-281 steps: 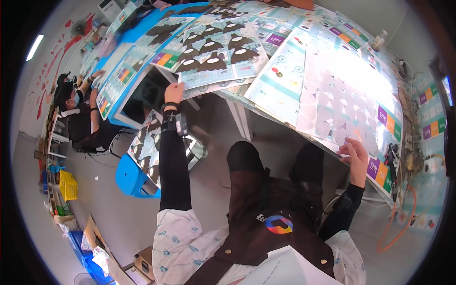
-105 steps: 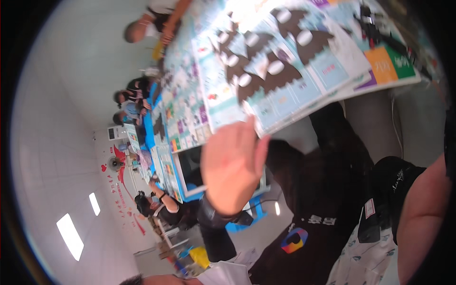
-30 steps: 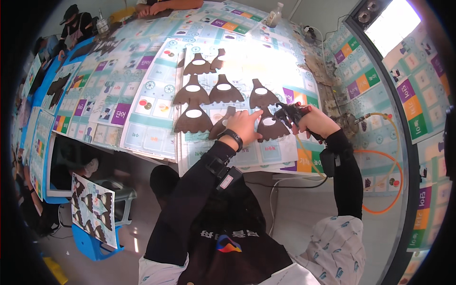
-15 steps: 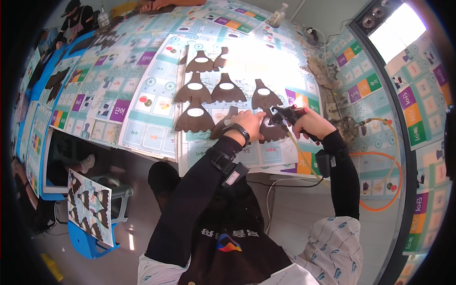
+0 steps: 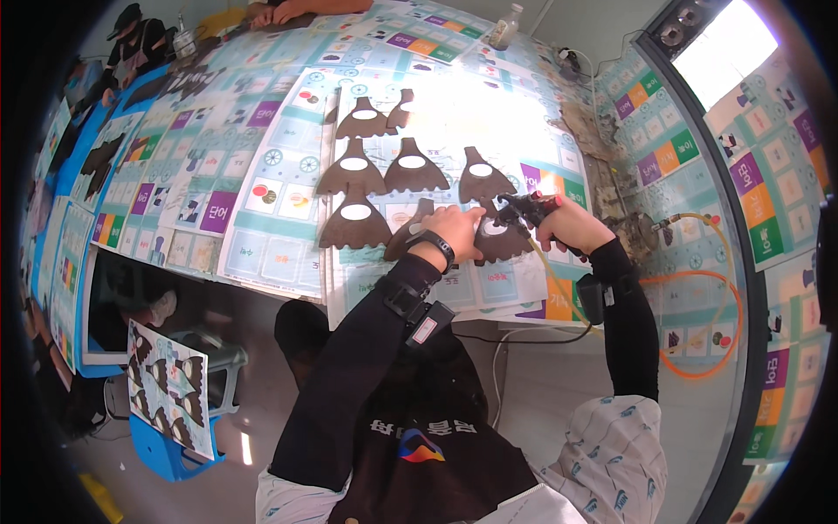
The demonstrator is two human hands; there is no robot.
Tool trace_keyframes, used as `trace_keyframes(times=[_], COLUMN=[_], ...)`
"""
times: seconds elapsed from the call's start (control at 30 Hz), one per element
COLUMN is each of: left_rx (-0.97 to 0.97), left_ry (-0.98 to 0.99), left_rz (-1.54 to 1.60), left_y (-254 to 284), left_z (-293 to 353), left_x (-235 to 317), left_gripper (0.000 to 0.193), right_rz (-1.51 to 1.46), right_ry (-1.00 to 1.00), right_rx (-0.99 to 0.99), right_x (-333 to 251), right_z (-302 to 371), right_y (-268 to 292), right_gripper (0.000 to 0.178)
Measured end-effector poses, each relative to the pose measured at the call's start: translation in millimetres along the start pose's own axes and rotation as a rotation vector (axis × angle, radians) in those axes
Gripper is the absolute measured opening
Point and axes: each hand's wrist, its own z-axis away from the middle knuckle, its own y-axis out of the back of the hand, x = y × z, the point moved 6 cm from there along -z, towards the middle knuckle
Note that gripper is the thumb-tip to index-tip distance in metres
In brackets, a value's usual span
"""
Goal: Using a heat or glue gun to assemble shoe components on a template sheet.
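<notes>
My right hand (image 5: 572, 229) is closed around a small black spray gun (image 5: 521, 210) with a red part at its back. The gun's front is over the top of a brown scalloped piece (image 5: 504, 247) with a white oval. On that piece's left edge rests my left hand (image 5: 452, 231), its thumb and forefinger spread apart. Another brown fan-shaped piece (image 5: 403, 237) is partly hidden under this hand. Several more such pieces, including one nearby (image 5: 485, 182), lie in rows on the printed sheets (image 5: 349, 284).
A thin yellow hose (image 5: 559, 284) hangs from the gun, and an orange hose (image 5: 740, 323) loops at the right. A clear bottle (image 5: 506, 28) stands at the back. Lower left, a board of brown pieces (image 5: 171, 389) rests on a blue stool (image 5: 166, 450). Other people sit at the far side.
The whole view has shifted slightly. My hands and the spray gun stay almost in place at the same brown piece. The person at the far left has raised their head a little.
</notes>
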Motion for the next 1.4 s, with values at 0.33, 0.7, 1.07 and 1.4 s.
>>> trace_keyframes(times=[0.33,0.7,1.07,1.4], left_rx=[0.012,-0.009,-0.021,-0.033], left_ry=[0.015,0.07,0.066,0.051], left_rz=[0.0,-0.013,-0.002,-0.019], left_y=[2.9,1.3,2.0,3.1], left_z=[3.0,2.4,3.4,1.1], left_x=[0.4,-1.6,-0.9,-0.2], left_gripper=[0.095,0.106,0.104,0.103], right_rz=[0.023,0.03,0.029,-0.043], right_ry=[0.056,-0.006,-0.028,-0.031], right_rx=[0.003,0.042,0.069,-0.032], right_x=[3.3,13.9,26.7,12.0], right_z=[2.7,12.1,11.1,20.6], right_y=[4.8,13.7,13.7,-2.9], right_gripper=[0.006,0.004,0.016,0.012])
